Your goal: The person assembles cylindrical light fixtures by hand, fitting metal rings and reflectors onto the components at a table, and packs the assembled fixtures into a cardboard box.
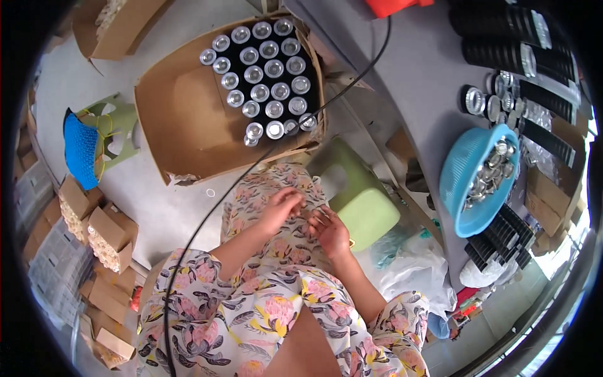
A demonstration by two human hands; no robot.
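My left hand (282, 210) is above my lap, its fingers curled in toward the thumb; whether anything small lies inside is hidden. Close to its right, my right hand (330, 232) has loosely bent fingers with gaps between them, and I see nothing in it. The two hands are a little apart, over the floral cloth (276, 182) of my clothing. Beyond them stands an open cardboard box (176, 113). Rows of round black pieces with shiny silver-and-clear tops (273, 68) fill its right side.
A light-blue basket (447, 188) of small metal parts stands on the grey table (408, 81) at right, near stacked black parts (496, 55). A green stool (370, 217) is beside my lap. A black cable (213, 207) crosses the view. Cardboard boxes (113, 235) line the left.
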